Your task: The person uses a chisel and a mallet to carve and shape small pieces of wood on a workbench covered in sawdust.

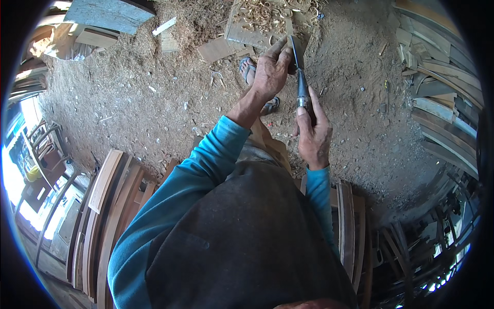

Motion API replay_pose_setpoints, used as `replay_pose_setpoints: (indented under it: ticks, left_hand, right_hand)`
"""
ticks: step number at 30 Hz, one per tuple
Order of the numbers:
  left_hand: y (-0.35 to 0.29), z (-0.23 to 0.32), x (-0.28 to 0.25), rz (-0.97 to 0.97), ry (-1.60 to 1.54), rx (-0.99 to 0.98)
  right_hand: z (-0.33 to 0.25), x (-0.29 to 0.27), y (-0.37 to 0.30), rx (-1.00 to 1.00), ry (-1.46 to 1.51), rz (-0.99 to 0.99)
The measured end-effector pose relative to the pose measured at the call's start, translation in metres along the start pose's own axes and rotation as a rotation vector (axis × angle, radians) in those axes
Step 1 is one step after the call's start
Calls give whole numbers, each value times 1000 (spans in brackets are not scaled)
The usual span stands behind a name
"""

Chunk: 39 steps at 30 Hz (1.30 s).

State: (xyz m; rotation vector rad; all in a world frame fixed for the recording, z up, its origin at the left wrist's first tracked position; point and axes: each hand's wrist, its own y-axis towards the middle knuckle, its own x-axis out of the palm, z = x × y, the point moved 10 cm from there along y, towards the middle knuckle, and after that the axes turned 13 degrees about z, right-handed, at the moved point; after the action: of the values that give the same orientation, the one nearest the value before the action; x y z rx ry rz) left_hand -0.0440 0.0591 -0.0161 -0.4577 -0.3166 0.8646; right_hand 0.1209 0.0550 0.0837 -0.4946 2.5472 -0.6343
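Right hand [314, 135] clenched around the dark handle of a chisel [301, 82], fingers wrapped tight just below the metal ferrule, blade pointing up and away from the body. Left hand [271, 69] at the blade end, fingers [278, 49] pinching the flat steel near its tip, thumb pressed against its side. Chisel held in the air between both hands, above the floor [144, 108], roughly over a sandalled foot [249, 69].

Underfoot, packed earth thick with sawdust, chips and small offcuts. Just beyond the blade tip, a flat wooden board [247, 31] heaped with pale curled shavings [265, 13]. Nearby, a small square offcut [216, 50] and a thin white sliver [164, 26] lying loose in the dust. At upper left, a grey-blue slab [110, 13] resting beside stacked timber.

Along the right rim, a stack of long planks [442, 103] piled on edge and flat. At lower left, curved wooden pieces [110, 206] leaning together in a row. Bright daylight at far left, with chair-like frames [43, 149] standing in it. Teal sleeves and a dark garment filling the lower middle.
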Motion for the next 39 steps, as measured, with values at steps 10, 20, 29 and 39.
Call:
replay_pose_setpoints:
  ticks: [10,20,29,39]
  left_hand:
    - [12,7,3,-8,98,68]
    - [6,9,-5,8,122,116]
    - [8,24,0,86,468,524]
    - [10,18,-4,136,356,192]
  right_hand:
    - [8,-3,-3,-117,-68,51]
    - [-12,-1,-8,-203,-133,29]
    - [-24,-14,-16,-260,-137,101]
    - [-5,-6,-20,-304,-226,99]
